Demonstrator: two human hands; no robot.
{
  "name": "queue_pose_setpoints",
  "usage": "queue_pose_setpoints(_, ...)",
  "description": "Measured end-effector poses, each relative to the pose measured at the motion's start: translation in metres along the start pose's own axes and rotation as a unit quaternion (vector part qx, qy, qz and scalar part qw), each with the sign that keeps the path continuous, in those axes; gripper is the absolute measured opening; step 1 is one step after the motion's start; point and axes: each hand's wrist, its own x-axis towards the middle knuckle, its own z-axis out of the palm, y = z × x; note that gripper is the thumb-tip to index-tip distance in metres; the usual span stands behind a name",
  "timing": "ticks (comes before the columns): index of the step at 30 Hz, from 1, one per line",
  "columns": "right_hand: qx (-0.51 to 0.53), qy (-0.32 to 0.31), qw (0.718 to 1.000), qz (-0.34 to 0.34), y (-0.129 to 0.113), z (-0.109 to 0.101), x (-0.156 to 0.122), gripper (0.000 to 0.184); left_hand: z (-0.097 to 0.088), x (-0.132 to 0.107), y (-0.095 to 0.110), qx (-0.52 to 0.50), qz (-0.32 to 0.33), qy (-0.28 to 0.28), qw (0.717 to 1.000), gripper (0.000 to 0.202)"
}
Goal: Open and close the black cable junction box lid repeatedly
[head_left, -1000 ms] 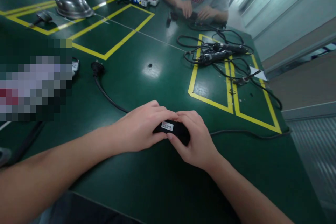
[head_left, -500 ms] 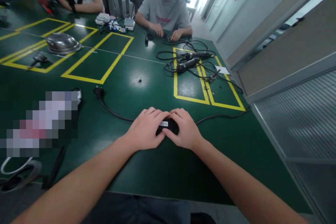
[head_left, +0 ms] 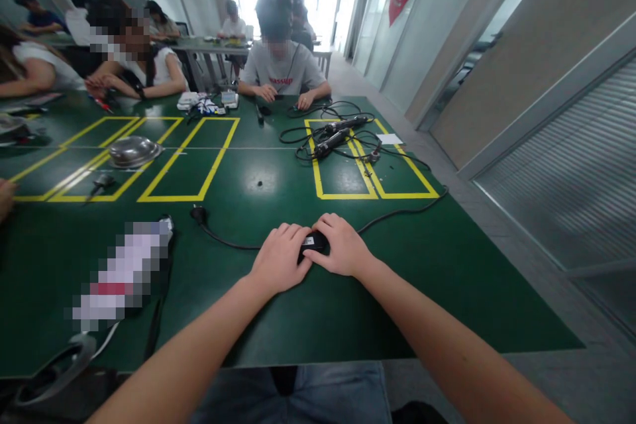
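Observation:
Both of my hands are wrapped around a black power adapter with a white label, low over the green table. My left hand grips its left end, fingers curled over the far side. My right hand closes on the right end, its thumb lying along the near edge. From the left end a black cord runs out to a plug on the table. A second cord leaves on the right and curves toward the table's right edge. Most of the adapter's underside is hidden.
Yellow tape rectangles mark the table. Tangled black cables with handheld tools lie at the back right. A metal bowl-like piece stands at the left, and a blurred-out long object lies nearer. A person sits opposite.
The camera view has tilted up, so more of the room shows and the table appears shifted. Both hands stay around the adapter in much the same grip.

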Motion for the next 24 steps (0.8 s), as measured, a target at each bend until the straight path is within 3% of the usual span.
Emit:
queue_pose_setpoints(13,0.005,-0.001,1.0,0.02,-0.003,0.001,0.005,0.033,-0.006,0.01,-0.013,-0.02,0.029,0.009,0.999,0.039)
queue_pose_setpoints(18,0.054,0.006,0.998,0.034,-0.004,-0.001,0.005,0.034,-0.01,0.004,-0.017,-0.163,0.022,0.069,0.984,0.039)
queue_pose_setpoints(21,0.171,0.031,0.983,0.065,0.001,-0.003,0.004,0.027,-0.016,0.003,-0.026,-0.35,-0.055,0.113,0.928,0.032)
queue_pose_setpoints(24,0.277,0.079,0.951,0.115,0.008,-0.004,0.004,0.042,-0.022,0.005,-0.035,-0.558,-0.159,0.13,0.804,0.036)
